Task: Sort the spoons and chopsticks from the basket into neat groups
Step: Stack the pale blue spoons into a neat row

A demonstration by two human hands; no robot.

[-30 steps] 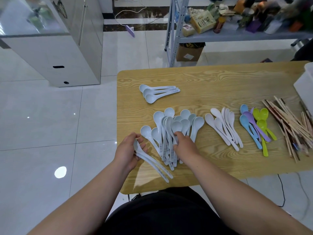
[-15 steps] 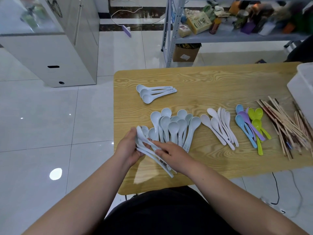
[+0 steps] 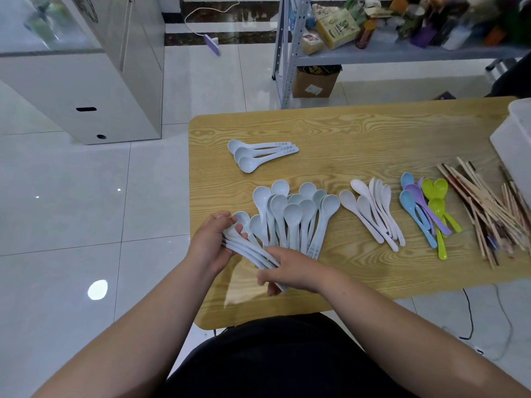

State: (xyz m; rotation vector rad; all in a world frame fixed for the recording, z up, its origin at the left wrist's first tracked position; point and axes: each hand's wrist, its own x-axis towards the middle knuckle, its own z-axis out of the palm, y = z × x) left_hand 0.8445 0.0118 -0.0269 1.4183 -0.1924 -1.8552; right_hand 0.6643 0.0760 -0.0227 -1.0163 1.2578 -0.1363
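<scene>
A stack of pale blue spoons (image 3: 247,248) lies between my two hands near the table's front left. My left hand (image 3: 211,242) grips the stack at the bowl end. My right hand (image 3: 290,270) curls round the handle end. Beside them a fan of several pale blue spoons (image 3: 293,216) lies on the wooden table (image 3: 373,133). Three more pale blue spoons (image 3: 258,152) lie grouped further back. To the right are several white spoons (image 3: 373,211), coloured spoons (image 3: 428,208) and a heap of chopsticks (image 3: 488,208).
A white basket (image 3: 517,145) stands at the table's right edge. Beyond the table are a metal shelf (image 3: 373,50) with clutter, a cardboard box (image 3: 314,81) and a white cabinet (image 3: 86,81) on the tiled floor. Cables hang off the front right.
My right hand left the fanned spoons and came onto the handle end of the stack in my left hand. The stack has gained spoons and sits a little higher.
</scene>
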